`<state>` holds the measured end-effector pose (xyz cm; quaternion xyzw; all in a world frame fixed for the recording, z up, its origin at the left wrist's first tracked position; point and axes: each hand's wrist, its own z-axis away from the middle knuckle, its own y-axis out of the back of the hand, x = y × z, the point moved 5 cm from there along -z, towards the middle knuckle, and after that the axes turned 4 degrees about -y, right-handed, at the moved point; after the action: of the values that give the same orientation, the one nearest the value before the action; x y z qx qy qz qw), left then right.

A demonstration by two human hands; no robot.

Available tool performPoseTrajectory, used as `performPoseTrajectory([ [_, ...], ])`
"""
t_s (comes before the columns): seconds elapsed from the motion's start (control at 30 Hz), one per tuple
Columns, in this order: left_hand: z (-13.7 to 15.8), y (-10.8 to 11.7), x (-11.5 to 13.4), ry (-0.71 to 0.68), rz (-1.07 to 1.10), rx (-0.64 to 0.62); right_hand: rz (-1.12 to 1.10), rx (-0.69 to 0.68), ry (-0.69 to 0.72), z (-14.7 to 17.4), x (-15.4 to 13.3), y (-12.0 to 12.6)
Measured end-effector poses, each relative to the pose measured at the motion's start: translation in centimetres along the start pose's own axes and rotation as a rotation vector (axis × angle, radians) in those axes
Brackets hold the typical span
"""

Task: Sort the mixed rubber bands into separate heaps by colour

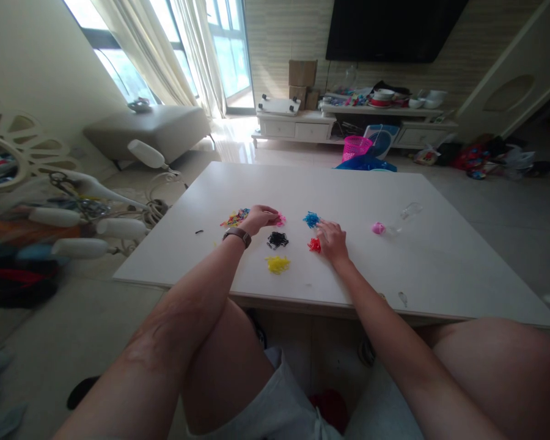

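My left hand (pixel 258 219), wearing a watch, reaches between a mixed multicoloured pile of small band-like pieces (pixel 236 217) and a small pink pile (pixel 281 219). Its thumb and fingers come together beside the pink pieces; whatever they pinch is too small to make out. My right hand (pixel 333 242) rests over the table with fingers loosely apart, next to a red pile (pixel 314 245) and just below a blue pile (pixel 311 219). A black pile of small loops (pixel 277 240) lies between my hands, with a yellow pile (pixel 277 264) nearer to me.
On the white table (pixel 444 256), a pink round object (pixel 378 228) and a clear container (pixel 411 211) stand to the right. One dark piece (pixel 199 231) lies far left. A lamp with white shades (pixel 121 228) crowds the left edge; a pink basket (pixel 356 147) is beyond the table.
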<state>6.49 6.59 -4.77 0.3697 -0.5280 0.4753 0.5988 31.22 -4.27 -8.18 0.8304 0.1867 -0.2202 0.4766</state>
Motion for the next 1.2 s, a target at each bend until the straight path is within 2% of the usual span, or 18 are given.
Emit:
performPoseTrajectory([
  [0.2,-0.3,0.9,-0.3,0.007,-0.007,0.092,-0.077,0.028,-0.013,0.7,-0.1,0.8],
  [0.4,-0.7,1.1,-0.8,-0.012,0.024,0.134,-0.061,0.050,-0.015,0.9,-0.5,1.1],
  [0.93,-2.5,1.4,-1.9,-0.030,0.016,0.140,-0.080,0.080,-0.015,0.9,-0.1,1.1],
  [1.2,-1.2,0.9,-0.4,-0.017,0.021,0.141,-0.066,0.083,-0.023,0.9,0.0,1.1],
])
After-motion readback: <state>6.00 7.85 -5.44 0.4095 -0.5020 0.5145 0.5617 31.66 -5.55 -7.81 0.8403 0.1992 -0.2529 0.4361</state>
